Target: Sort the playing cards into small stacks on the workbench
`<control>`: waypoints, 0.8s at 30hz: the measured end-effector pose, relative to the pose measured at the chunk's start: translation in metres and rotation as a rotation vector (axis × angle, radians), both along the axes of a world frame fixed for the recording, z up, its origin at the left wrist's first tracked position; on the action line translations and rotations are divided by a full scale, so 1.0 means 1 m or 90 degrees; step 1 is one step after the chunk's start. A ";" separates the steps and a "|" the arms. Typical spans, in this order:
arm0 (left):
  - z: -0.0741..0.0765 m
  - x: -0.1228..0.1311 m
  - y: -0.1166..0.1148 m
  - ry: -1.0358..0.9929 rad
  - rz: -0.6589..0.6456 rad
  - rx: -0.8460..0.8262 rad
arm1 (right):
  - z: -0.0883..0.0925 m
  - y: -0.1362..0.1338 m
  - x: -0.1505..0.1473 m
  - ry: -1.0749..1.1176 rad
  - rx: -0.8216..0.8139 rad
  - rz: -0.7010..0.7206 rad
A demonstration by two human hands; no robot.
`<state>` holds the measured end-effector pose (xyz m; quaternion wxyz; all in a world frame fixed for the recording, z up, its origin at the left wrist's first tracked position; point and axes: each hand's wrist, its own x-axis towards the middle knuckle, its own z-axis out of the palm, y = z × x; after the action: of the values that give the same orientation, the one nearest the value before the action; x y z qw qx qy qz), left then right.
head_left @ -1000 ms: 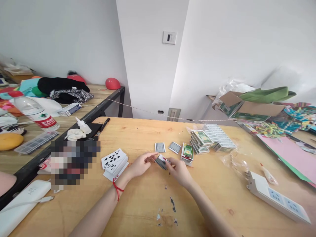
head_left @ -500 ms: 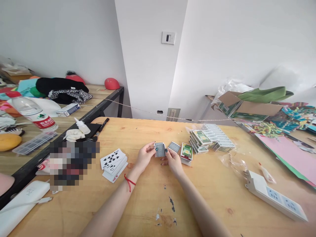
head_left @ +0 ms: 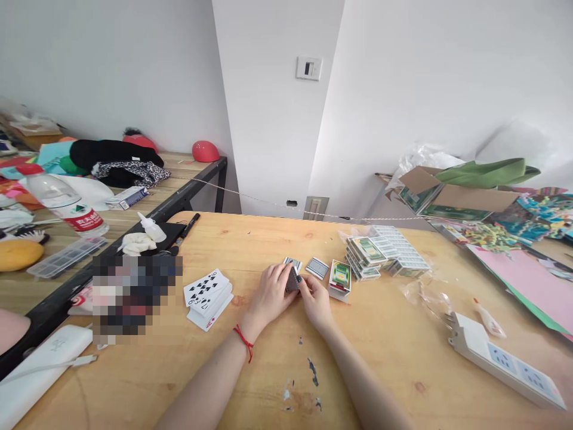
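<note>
Left hand (head_left: 271, 292) and right hand (head_left: 316, 298) pinch a small deck (head_left: 293, 279), fingers closed on its opposite sides. It tilts between them, equally near both, long axis toward the far edge of the table (head_left: 250, 239)

Card stack (head_left: 293, 279), grey patterned back (partly hidden), tilted on edge, pinched between left hand (head_left: 273, 292) and right hand (head_left: 314, 298), over desk (head_left: 268, 382).

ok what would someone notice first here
Both hands, left hand and right hand, meet mid-table around a small deck of cards. Left of them lies a fan of spade cards; to the right stand stacked green card boxes on the wooden table.
</note>
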<state>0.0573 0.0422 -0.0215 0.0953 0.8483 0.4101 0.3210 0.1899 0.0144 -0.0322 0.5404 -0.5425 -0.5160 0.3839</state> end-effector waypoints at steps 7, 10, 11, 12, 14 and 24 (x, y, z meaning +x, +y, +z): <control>-0.008 0.000 -0.001 -0.059 -0.005 0.004 | 0.000 0.002 0.003 0.081 -0.037 0.003; -0.007 0.000 -0.003 -0.089 -0.013 0.003 | -0.001 0.003 0.004 0.178 -0.076 0.028; -0.006 0.000 -0.003 -0.097 -0.012 0.006 | -0.001 0.003 0.004 0.196 -0.084 0.031; -0.006 0.000 -0.004 -0.102 -0.010 0.009 | -0.002 0.003 0.004 0.199 -0.086 0.027; -0.004 0.000 -0.006 -0.111 -0.008 0.015 | -0.003 0.004 0.005 0.159 -0.070 0.001; 0.002 0.001 -0.010 -0.078 -0.057 0.101 | -0.008 0.007 0.007 0.156 -0.060 -0.031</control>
<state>0.0581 0.0324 -0.0192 0.0670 0.8495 0.3381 0.3994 0.1973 0.0214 -0.0399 0.5822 -0.5287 -0.4144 0.4580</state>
